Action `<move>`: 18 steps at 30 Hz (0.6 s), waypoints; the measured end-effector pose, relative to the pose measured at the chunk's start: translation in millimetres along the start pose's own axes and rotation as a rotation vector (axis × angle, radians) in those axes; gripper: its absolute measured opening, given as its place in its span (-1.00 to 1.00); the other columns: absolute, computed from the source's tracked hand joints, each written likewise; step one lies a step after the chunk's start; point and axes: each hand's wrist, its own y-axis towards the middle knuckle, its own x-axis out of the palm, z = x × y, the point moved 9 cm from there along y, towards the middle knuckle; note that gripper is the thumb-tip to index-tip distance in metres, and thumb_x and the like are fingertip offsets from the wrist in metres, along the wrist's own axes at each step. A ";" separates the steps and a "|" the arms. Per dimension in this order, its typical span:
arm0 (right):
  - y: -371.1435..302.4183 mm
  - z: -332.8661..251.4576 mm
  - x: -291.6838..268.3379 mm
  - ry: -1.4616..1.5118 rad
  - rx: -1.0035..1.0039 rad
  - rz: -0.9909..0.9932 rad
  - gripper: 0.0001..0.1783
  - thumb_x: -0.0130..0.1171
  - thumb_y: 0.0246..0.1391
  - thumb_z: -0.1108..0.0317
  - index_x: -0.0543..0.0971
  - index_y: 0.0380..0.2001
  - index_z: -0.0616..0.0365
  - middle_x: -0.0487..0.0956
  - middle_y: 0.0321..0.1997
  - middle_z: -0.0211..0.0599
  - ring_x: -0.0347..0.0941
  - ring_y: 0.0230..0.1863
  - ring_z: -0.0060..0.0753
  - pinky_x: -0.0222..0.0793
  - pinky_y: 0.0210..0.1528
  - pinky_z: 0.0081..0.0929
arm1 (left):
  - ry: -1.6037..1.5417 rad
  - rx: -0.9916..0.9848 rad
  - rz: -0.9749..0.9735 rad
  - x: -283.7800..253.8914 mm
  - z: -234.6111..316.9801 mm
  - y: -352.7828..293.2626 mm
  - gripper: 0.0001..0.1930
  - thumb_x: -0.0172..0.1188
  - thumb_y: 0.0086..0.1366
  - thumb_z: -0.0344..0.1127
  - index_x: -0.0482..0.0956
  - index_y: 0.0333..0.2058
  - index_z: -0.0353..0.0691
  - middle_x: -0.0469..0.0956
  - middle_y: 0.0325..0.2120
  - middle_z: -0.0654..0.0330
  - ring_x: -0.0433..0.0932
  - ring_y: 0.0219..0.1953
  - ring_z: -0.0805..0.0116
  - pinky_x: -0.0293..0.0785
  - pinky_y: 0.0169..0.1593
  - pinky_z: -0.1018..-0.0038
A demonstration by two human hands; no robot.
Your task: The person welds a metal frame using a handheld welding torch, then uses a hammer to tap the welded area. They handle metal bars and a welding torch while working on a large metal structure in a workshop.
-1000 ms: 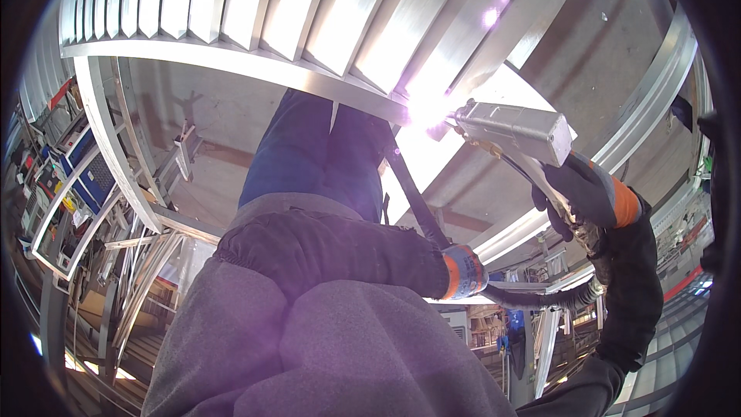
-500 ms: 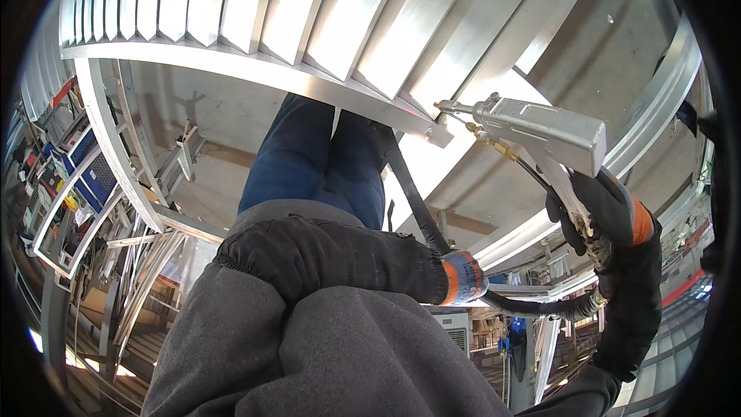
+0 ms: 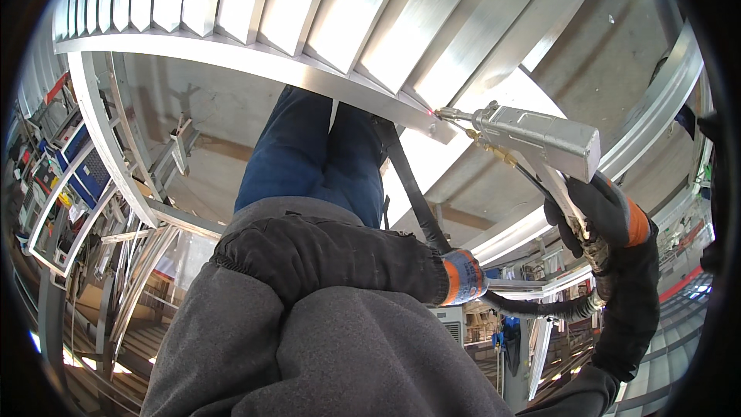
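Note:
My right hand (image 3: pixel 590 208), in a black glove with an orange cuff, is wrapped round the handle of a silver handheld laser welding gun (image 3: pixel 536 137). The gun's nozzle points left, its tip at the lower corner of a slatted metal panel (image 3: pixel 309 73), where a small red light spot shows. A thin brass-fitted feed line (image 3: pixel 494 151) runs under the nozzle. My left arm lies across my body. Of my left hand, only the orange and grey glove cuff (image 3: pixel 464 276) shows; its fingers are hidden. A black hose (image 3: pixel 548 309) runs from beside this cuff toward the gun.
A metal frame leg (image 3: pixel 108 139) stands at the left. Beyond it are a blue crate (image 3: pixel 94 179) and stacked metal strips (image 3: pixel 147 278). Curved-looking metal rails (image 3: pixel 656 123) cross at the right. A dark strap (image 3: pixel 413 189) hangs beside my legs.
A red light spot has appeared at the nozzle tip. The gun sits slightly lower and further left in view, and the panel's edge has shifted a little. My left arm stays in place.

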 end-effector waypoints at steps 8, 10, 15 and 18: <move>3.1 5.1 0.8 -0.032 -0.014 -0.041 -0.58 0.05 0.39 0.03 0.50 -0.11 0.24 0.54 -0.40 -0.31 0.50 -0.64 -0.48 0.42 -0.66 -0.51 | -0.030 -0.014 -0.053 0.1 -0.4 -0.9 -0.85 0.18 0.29 -0.24 0.57 -0.36 -0.17 0.65 -0.47 0.15 0.69 -0.40 0.12 0.64 -0.30 0.27; 3.7 5.5 0.2 -0.027 -0.020 -0.045 -0.58 0.04 0.40 0.03 0.49 -0.11 0.24 0.55 -0.40 -0.30 0.50 -0.64 -0.48 0.42 -0.66 -0.51 | -0.038 -0.034 -0.018 -0.3 -0.7 -0.8 -0.87 0.23 0.22 -0.25 0.59 -0.42 -0.17 0.65 -0.49 0.14 0.69 -0.40 0.10 0.63 -0.30 0.27; 3.4 4.8 3.3 -0.033 -0.037 -0.056 -0.60 0.01 0.41 0.06 0.49 -0.12 0.25 0.54 -0.40 -0.30 0.50 -0.63 -0.48 0.42 -0.66 -0.50 | -0.051 -0.077 0.052 2.6 -1.8 -1.2 -0.87 0.31 0.12 -0.27 0.64 -0.54 -0.15 0.67 -0.53 0.14 0.69 -0.42 0.05 0.62 -0.30 0.26; 1.4 4.0 3.2 -0.018 -0.053 -0.029 -0.60 0.02 0.40 0.07 0.49 -0.11 0.25 0.54 -0.39 -0.30 0.51 -0.63 -0.47 0.43 -0.65 -0.49 | -0.077 -0.093 0.074 3.8 -3.9 -1.9 -0.88 0.30 0.12 -0.27 0.65 -0.53 -0.13 0.67 -0.53 0.14 0.69 -0.42 0.05 0.62 -0.30 0.25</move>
